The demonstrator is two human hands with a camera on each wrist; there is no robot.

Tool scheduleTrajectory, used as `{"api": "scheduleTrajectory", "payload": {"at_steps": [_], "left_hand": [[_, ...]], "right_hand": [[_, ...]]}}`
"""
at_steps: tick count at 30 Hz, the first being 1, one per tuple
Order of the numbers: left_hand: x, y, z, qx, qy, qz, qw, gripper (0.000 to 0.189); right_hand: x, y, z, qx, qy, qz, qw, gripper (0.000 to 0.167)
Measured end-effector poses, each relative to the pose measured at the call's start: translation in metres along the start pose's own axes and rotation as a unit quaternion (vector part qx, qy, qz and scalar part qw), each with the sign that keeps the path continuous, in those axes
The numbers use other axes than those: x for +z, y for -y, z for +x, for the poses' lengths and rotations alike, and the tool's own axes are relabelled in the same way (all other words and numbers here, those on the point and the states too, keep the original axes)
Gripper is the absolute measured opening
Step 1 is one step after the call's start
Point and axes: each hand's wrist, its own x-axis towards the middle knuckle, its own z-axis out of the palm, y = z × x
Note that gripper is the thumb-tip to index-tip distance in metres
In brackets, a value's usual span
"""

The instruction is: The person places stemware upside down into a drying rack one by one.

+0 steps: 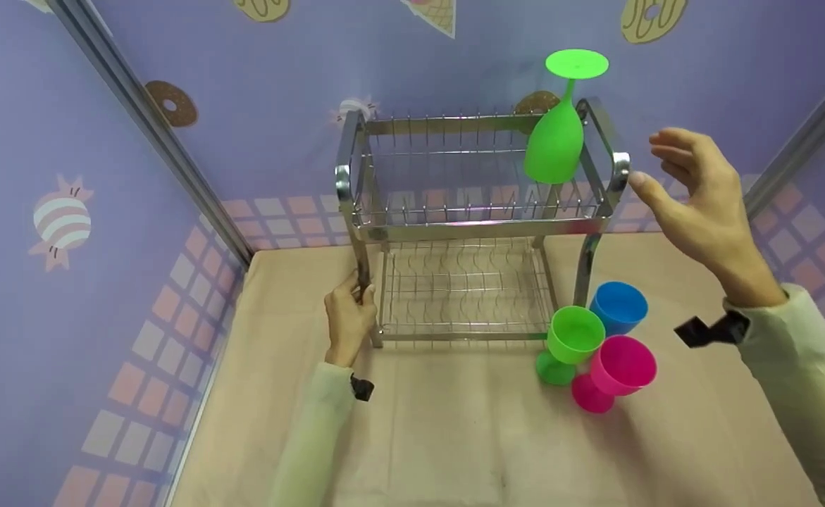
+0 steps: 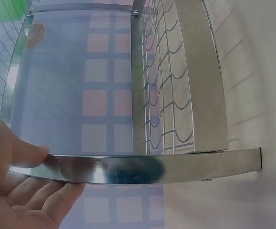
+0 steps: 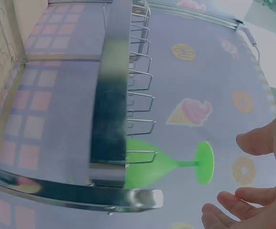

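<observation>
A two-tier metal dish rack (image 1: 482, 229) stands against the back wall. My left hand (image 1: 350, 320) grips its left front leg, with the thumb on one side and the fingers on the other in the left wrist view. On the upper tier, at the right end, a green plastic goblet (image 1: 555, 144) sits upside down with its foot up. My right hand (image 1: 704, 204) is held in the air just right of that end, fingers spread and relaxed, holding nothing. In the right wrist view the goblet's foot (image 3: 204, 162) lies a short way from the fingertips.
Three upright goblets, one light green (image 1: 575, 336), one blue (image 1: 619, 308) and one pink (image 1: 622, 366), are grouped by the rack's right front leg on the cloth-covered table (image 1: 440, 422). Patterned walls (image 1: 194, 169) enclose the left, back and right sides.
</observation>
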Motion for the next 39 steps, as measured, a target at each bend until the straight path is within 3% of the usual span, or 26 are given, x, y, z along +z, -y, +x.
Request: {"api": "scheduleTrajectory", "payload": {"at_steps": [6,13,17,26,34,39], "left_hand": [[-0.001,0.003,0.0,-0.005,-0.001,-0.005,1.0,0.027],[-0.001,0.001,0.001,-0.003,-0.001,-0.005,1.0,0.02],[0.0,0.003,0.002,-0.001,-0.003,0.001,1.0,0.016],[0.0,0.005,-0.001,-0.006,0.002,-0.005,1.0,0.016],[-0.001,0.004,-0.001,-0.005,0.0,0.002,1.0,0.011],[-0.001,0.003,-0.001,-0.008,0.003,0.002,1.0,0.013]], "right_hand": [[-0.001,-0.026,-0.033,-0.03,-0.042,0.063,0.9967,0.049],[-0.002,-0.067,-0.075,-0.052,-0.04,0.125,0.99,0.051],[-0.004,-0.087,-0.097,-0.034,-0.037,0.163,0.9853,0.051],[-0.005,-0.119,-0.141,0.024,-0.029,0.196,0.9798,0.051],[-0.003,-0.143,-0.178,0.076,-0.008,0.156,0.9849,0.051],[-0.003,-0.16,-0.205,0.079,0.018,0.181,0.9801,0.054]]}}
